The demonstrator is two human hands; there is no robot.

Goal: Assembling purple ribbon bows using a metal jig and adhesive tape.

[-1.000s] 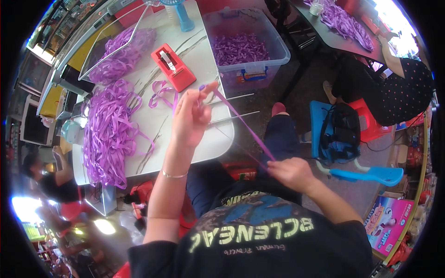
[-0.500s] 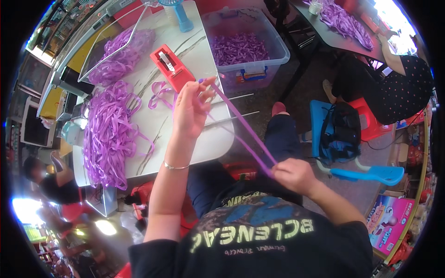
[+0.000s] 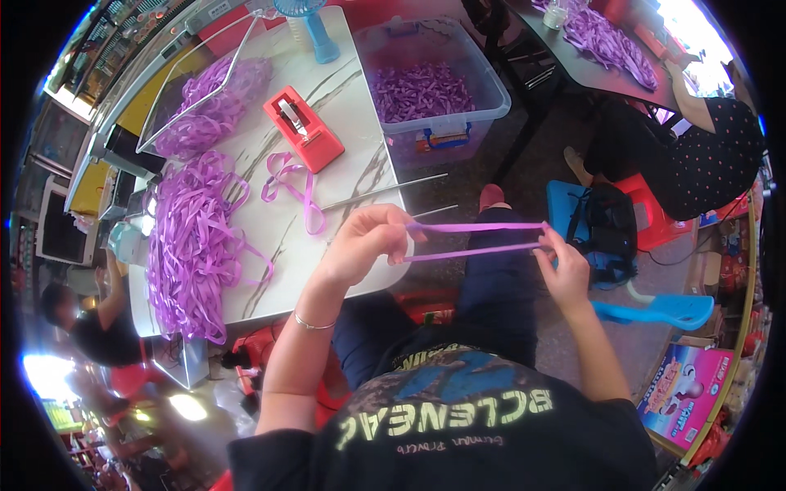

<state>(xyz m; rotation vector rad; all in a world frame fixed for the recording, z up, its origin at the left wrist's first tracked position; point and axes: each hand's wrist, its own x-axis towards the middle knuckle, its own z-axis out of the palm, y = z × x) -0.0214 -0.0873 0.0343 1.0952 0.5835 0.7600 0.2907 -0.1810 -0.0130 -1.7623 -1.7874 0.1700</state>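
A loop of purple ribbon (image 3: 479, 227) is stretched level between my two hands, above my lap and just off the table's right corner. My left hand (image 3: 368, 242) is closed on its left end, fingers curled. At the other end, my right hand (image 3: 562, 268) pinches the loop between thumb and fingers. A short loose purple ribbon (image 3: 307, 195) lies on the marble-patterned table (image 3: 344, 98), beside a red tape dispenser (image 3: 304, 129). Two thin metal rods (image 3: 409, 186) jut past the table's right edge, near my left hand.
Left on the table lies a big heap of purple ribbons (image 3: 190, 245), with more behind a clear panel. A clear plastic bin (image 3: 491, 102) of folded ribbons stands beyond the right edge. A blue fan (image 3: 324, 41) is at the back. Right, a person (image 3: 696, 155) sits near a blue chair (image 3: 655, 309).
My left hand has come down and nearer, and my right hand has risen and moved right. The slanted ribbon is now level between them. The loose ribbon on the table shows fully.
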